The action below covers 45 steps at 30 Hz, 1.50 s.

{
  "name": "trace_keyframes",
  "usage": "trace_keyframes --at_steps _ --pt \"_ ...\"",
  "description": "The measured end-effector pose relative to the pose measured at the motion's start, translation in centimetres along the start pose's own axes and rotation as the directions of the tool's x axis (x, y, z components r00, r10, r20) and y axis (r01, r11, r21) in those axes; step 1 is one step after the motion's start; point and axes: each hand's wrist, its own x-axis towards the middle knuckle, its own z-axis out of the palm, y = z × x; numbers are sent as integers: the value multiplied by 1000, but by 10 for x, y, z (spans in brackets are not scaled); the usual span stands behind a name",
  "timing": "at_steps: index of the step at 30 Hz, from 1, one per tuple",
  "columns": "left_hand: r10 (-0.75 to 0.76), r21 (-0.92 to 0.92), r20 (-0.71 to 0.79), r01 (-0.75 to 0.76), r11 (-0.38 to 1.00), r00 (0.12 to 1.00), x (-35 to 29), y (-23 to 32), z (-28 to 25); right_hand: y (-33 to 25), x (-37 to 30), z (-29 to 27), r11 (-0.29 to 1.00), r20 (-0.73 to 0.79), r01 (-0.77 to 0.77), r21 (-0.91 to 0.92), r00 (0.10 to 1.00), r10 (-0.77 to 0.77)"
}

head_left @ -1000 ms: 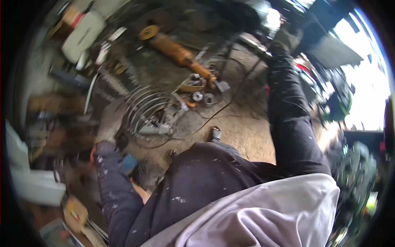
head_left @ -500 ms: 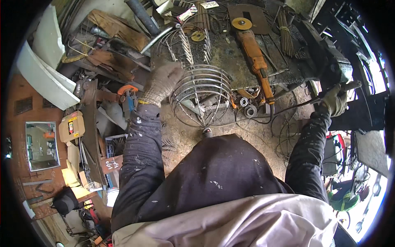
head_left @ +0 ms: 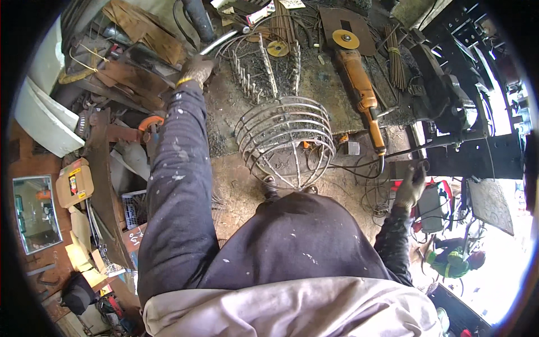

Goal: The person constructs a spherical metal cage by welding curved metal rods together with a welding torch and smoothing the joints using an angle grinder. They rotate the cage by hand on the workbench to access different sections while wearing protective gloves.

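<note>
My left hand [head_left: 195, 71], in a light knit glove, reaches to the bench's left edge. Its fingers are curled at the lower end of a shiny metal bar [head_left: 222, 41] and hide that end. In front of me a round cage of bent metal rods [head_left: 285, 137] overhangs the near edge of the workbench [head_left: 230, 132]. My right hand [head_left: 411, 188], gloved with darkened fingertips, is raised off to the right, below a long dark bar [head_left: 449, 143]. Its fingers are loosely bent and I see nothing held in them.
An orange angle grinder [head_left: 359, 84] lies on the bench, right of the cage, with its cord trailing off the near edge. Toothed metal pieces [head_left: 268, 67] and tied rods [head_left: 396, 64] lie farther back. A person in green [head_left: 452, 258] is at lower right.
My left hand has moved from beside the cage, up and left to the metal bar. The right hand has let go of the dark handle and come down and inward. The view has shifted.
</note>
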Motion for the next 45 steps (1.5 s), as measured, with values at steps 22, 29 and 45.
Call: trace_keyframes --at_steps 22,29,45 --pt "238 -587 87 -143 797 967 -36 -24 -35 1 -103 9 983 245 -150 108 962 120" --pt "394 -789 56 -201 580 917 -83 -20 -75 -66 -110 10 919 174 -86 385 985 19" --pt "470 -618 160 -283 734 868 -330 23 -5 -176 -97 31 937 875 -179 299 444 -194"
